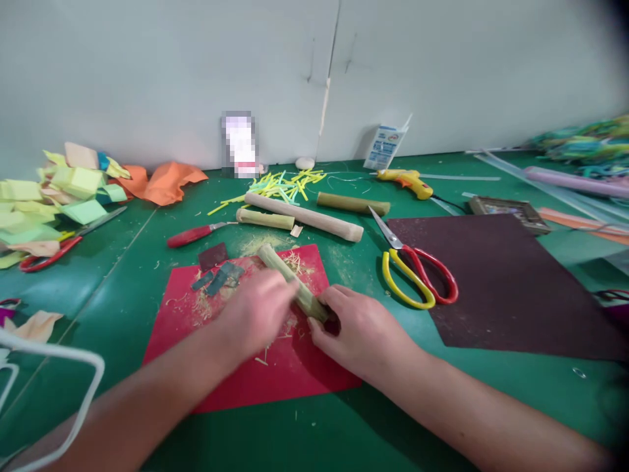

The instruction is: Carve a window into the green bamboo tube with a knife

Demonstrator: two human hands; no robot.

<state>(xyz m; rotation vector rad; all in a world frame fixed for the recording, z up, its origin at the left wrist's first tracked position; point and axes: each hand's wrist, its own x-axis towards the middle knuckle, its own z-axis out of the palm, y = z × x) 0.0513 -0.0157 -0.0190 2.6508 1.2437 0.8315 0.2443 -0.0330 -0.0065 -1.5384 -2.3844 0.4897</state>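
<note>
A short bamboo stick lies slanted over a red sheet strewn with shavings. My left hand is closed around its middle, blurred by motion. My right hand is closed on the stick's near end, with a small dark piece tucked under its fingers. Small dark scraps lie on the red sheet's far left corner.
Behind the sheet lie three more bamboo pieces, a red-handled knife and yellow-green straw bits. Red-and-yellow scissors, a dark brown sheet and a glue gun sit right. Folded paper pieces and another pair of scissors are left.
</note>
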